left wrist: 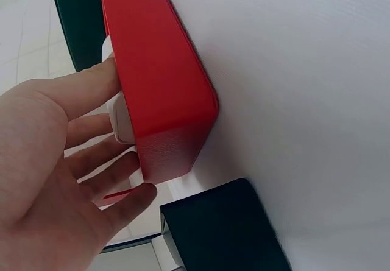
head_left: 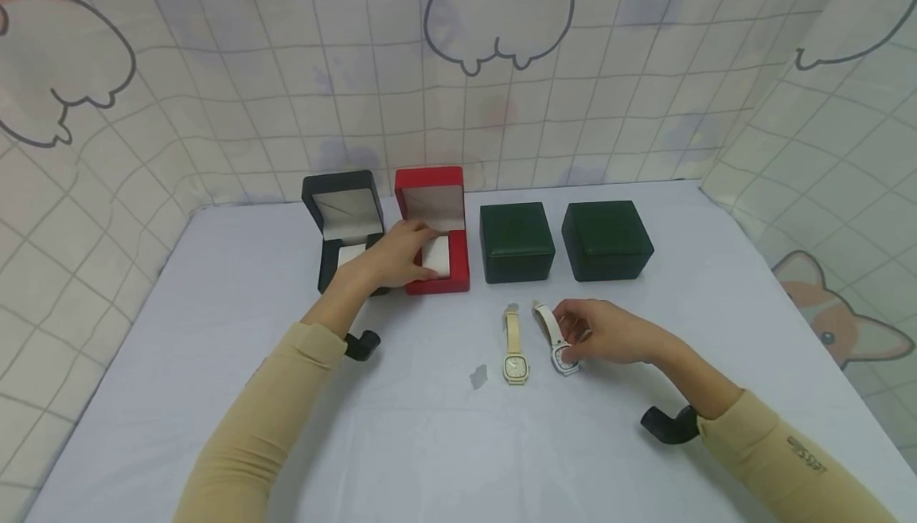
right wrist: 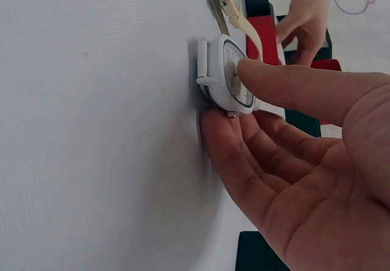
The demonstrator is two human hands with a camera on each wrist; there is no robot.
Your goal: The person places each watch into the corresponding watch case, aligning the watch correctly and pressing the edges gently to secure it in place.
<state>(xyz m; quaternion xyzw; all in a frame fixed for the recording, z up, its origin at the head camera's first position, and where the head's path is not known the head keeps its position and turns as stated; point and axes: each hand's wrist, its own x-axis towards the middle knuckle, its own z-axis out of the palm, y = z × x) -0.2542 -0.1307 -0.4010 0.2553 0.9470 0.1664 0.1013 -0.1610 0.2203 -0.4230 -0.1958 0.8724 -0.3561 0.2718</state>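
Observation:
An open red watch box (head_left: 458,262) holds a white cushion (head_left: 436,257). My left hand (head_left: 401,256) reaches into it, thumb and forefinger at opposite ends of the cushion; in the left wrist view the box's red wall hides the thumb tip. My right hand (head_left: 609,330) pinches a white wristwatch (head_left: 561,354) low at the table, its strap stretching away. In the right wrist view the thumb lies on the dial of the watch (right wrist: 233,70), with the forefinger below the case by the crown. Left of it lies a cream-strapped wristwatch (head_left: 515,356), dial up.
An open dark watch box (head_left: 331,264) with a pale cushion stands left of the red one, partly behind my left hand. Two closed green boxes (head_left: 517,243) (head_left: 607,240) stand to the right. A small grey patch (head_left: 478,376) marks the white tabletop (head_left: 430,459).

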